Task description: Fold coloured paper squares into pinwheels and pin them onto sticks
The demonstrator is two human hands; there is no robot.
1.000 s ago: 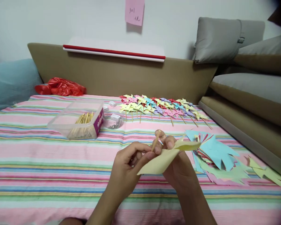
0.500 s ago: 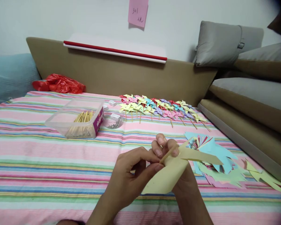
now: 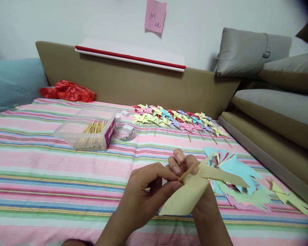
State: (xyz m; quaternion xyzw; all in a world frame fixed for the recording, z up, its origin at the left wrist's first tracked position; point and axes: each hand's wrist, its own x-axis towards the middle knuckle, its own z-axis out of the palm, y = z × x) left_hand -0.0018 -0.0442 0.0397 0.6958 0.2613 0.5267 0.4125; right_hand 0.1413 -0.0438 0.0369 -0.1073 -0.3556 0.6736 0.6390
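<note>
My left hand pinches a short wooden stick between thumb and forefinger. The stick lies against a pale yellow paper pinwheel, whose cut blades spread out to the right and downward. Behind the paper, my right hand has its fingers curled around the pinwheel's middle near the stick's upper end. Paper covers part of that palm, and the exact joint between stick and paper is hidden. To the right lies a pile of cut paper sheets in blue, green and pink.
A clear plastic box of wooden sticks stands left, beside a round clear container of small metal pieces. Finished pinwheels lie in rows at the back. A yellow paper piece, grey cushions and a red plastic bag surround the striped cloth.
The whole view has shifted slightly, so things sit a little further right. Both hands keep the same hold on the stick and the pinwheel.
</note>
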